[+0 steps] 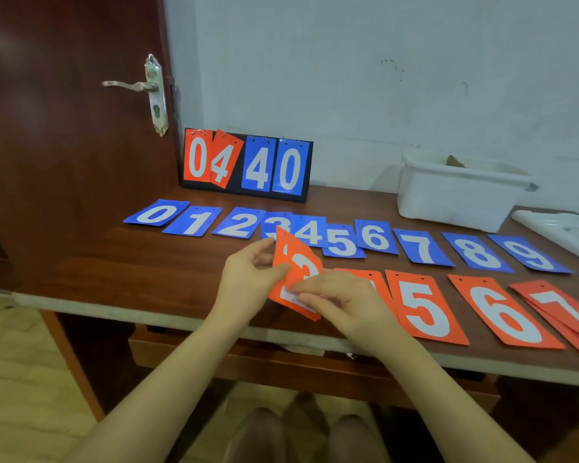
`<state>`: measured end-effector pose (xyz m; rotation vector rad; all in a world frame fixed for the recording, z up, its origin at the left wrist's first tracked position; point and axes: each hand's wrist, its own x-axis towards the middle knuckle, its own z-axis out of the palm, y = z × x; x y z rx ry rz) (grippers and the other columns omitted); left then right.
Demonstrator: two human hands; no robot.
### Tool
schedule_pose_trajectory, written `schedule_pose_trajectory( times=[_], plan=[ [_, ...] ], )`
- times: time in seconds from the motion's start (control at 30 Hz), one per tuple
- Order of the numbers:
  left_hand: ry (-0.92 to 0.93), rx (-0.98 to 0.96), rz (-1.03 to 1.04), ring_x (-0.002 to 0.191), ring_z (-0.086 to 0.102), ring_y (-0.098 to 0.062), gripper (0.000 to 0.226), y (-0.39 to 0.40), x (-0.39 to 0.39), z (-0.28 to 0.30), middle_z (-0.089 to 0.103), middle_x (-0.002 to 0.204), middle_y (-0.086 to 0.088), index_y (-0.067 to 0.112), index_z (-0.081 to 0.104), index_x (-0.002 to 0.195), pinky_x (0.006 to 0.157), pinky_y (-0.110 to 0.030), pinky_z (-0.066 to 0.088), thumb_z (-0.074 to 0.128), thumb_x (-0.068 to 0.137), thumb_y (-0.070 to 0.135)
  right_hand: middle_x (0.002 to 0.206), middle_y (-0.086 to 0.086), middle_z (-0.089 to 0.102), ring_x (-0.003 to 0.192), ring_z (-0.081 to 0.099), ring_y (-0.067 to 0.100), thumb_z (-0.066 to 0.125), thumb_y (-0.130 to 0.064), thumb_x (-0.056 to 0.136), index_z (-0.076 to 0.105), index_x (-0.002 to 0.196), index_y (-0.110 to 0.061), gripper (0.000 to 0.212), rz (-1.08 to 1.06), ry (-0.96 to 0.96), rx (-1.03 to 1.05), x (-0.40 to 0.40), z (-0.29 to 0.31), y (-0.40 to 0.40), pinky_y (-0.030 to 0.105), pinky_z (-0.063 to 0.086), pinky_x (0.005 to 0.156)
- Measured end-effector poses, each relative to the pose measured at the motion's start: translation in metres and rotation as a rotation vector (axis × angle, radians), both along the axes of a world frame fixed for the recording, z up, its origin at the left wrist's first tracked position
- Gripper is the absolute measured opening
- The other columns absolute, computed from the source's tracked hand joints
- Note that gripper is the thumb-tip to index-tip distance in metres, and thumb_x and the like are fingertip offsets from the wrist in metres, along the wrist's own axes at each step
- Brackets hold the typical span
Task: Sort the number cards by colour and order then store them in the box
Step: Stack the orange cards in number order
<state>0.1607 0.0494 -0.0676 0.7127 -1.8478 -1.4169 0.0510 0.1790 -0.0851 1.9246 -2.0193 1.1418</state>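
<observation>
We see two bare forearms with no sleeves, watch, bracelet or rings in view. The left hand and right hand have short, unpainted nails. Lower down, our knees appear in blurred, dark brownish-grey cloth.

Scoreboard 04 40; blue cards 0–9; red cards 5, 6, 7

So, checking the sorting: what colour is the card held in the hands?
Orange-red with a white numeral, in the head view: the held card.
</observation>
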Motion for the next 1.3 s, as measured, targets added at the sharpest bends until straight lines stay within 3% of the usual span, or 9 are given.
schedule_pose_trajectory(
  times=[0.27,0.37,0.47,0.63,0.77,0.9,1.03,1.17,1.3],
  plan=[
    [-0.105,-0.102,-0.015,0.094,0.063,-0.015,0.048,-0.005,-0.018,-0.010,0.067,0.099,-0.003,0.025,0.057,0.121,0.079,-0.031,0.054,0.073,0.077,0.015,0.105,-0.025,0.066,0.104,0.055,-0.008,0.054,-0.040,0.087,0.070,0.109,-0.028,0.030,-0.028,-0.087,0.100,-0.009,0.000,0.014,0.014,0.038,0.096],
    [-0.128,-0.136,0.044,0.095,0.062,-0.016,0.050,-0.011,-0.020,-0.009,0.063,0.101,0.000,0.026,0.052,0.127,0.075,-0.031,0.055,0.070,0.080,0.018,0.119,-0.014,0.062,0.117,0.051,0.009,0.051,-0.053,0.085,0.063,0.119,-0.028,0.043,-0.408,-0.017,0.149,-0.031,0.006,0.014,0.034,0.035,0.104],
    [-0.163,-0.196,0.057,0.093,0.057,-0.011,0.052,-0.012,-0.022,-0.008,0.057,0.103,0.004,0.025,0.047,0.133,0.069,-0.020,0.049,0.065,0.085,0.018,0.147,-0.003,0.036,0.137,0.026,0.022,0.043,-0.061,0.087,0.044,0.137,-0.026,0.061,-0.749,0.051,0.646,-0.054,0.011,0.017,0.045,0.015,0.112],
    [-0.186,-0.306,0.130,0.111,0.056,-0.014,0.047,-0.011,-0.022,-0.005,0.057,0.128,-0.003,0.021,0.047,0.134,0.083,-0.024,0.047,0.059,0.089,0.016,0.153,0.000,0.022,0.142,0.013,0.024,0.031,-0.069,0.087,0.034,0.142,-0.029,0.068,-0.635,0.163,0.696,-0.049,0.002,-0.001,0.050,0.001,0.114],
    [-0.210,-0.355,0.197,0.114,0.054,-0.015,0.043,-0.023,-0.011,-0.003,0.056,0.130,-0.004,0.019,0.050,0.132,0.088,-0.026,0.046,0.056,0.090,0.015,0.151,0.009,0.022,0.140,0.015,0.030,0.047,-0.078,0.072,0.043,0.135,-0.019,0.087,-0.701,0.053,0.750,-0.052,0.014,-0.021,0.050,0.007,0.114],
    [-0.251,-0.365,0.200,0.113,0.053,-0.016,0.044,-0.028,-0.007,-0.003,0.055,0.129,-0.004,0.019,0.049,0.132,0.088,-0.028,0.048,0.056,0.089,0.014,0.143,0.012,0.030,0.135,0.023,0.031,0.063,-0.072,0.066,0.050,0.127,-0.017,0.083,-0.691,-0.093,0.814,-0.052,0.028,-0.031,0.046,0.020,0.111],
    [-0.240,-0.378,0.192,0.115,0.052,-0.018,0.043,-0.025,-0.008,-0.005,0.054,0.130,-0.005,0.018,0.048,0.133,0.091,-0.031,0.048,0.054,0.090,0.013,0.138,0.010,0.033,0.132,0.028,0.030,0.069,-0.060,0.070,0.042,0.129,-0.017,0.078,-0.671,-0.182,0.702,-0.046,0.026,-0.032,0.043,0.026,0.108],
    [-0.190,-0.389,0.217,0.116,0.051,-0.017,0.043,-0.023,-0.005,-0.005,0.053,0.130,-0.004,0.018,0.047,0.133,0.091,-0.031,0.047,0.053,0.091,0.015,0.137,0.004,0.045,0.131,0.037,0.028,0.061,-0.028,0.089,0.032,0.138,-0.019,0.057,-0.536,-0.376,0.356,-0.035,0.022,-0.025,0.038,0.036,0.102],
    [-0.066,-0.382,0.221,0.116,0.050,-0.013,0.042,-0.022,-0.003,-0.003,0.052,0.129,-0.001,0.019,0.046,0.134,0.089,-0.029,0.048,0.052,0.093,0.017,0.127,-0.005,0.052,0.114,0.057,0.015,0.060,-0.019,0.090,0.029,0.139,-0.023,0.058,-0.443,-0.672,-0.076,-0.030,0.030,-0.019,0.023,0.050,0.082]
  ],
)
